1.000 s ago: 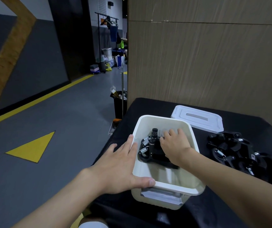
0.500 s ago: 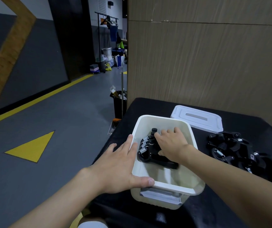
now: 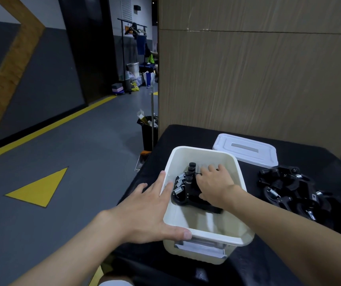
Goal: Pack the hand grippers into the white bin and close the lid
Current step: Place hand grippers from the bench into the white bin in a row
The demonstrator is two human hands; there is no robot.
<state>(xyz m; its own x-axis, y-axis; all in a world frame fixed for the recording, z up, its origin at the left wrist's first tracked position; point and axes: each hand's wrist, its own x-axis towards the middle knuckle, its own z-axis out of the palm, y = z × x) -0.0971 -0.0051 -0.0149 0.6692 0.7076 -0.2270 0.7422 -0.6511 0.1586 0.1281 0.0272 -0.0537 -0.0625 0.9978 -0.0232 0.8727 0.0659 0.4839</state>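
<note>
The white bin [image 3: 198, 150] stands open on the black table. Inside it, against the left wall, lies a bundle of black hand grippers [image 3: 184, 187] with silver springs and round knobs. My right hand [image 3: 213, 186] reaches down into the bin and holds this bundle, fingers over its top and thumb at its side. My left hand [image 3: 144, 211] lies flat against the bin's outer left wall, thumb pressed on the near rim. The white lid [image 3: 245, 151] lies on the table behind the bin to the right.
A pile of several more black hand grippers [image 3: 289, 188] sits on the table right of the bin. A wood-panelled wall rises behind the table. The table's left edge drops to a grey floor, where a black waste bin [image 3: 148, 133] stands.
My right hand has shifted the held grippers a little to the left and farther back inside the bin. My left hand has stayed on the bin.
</note>
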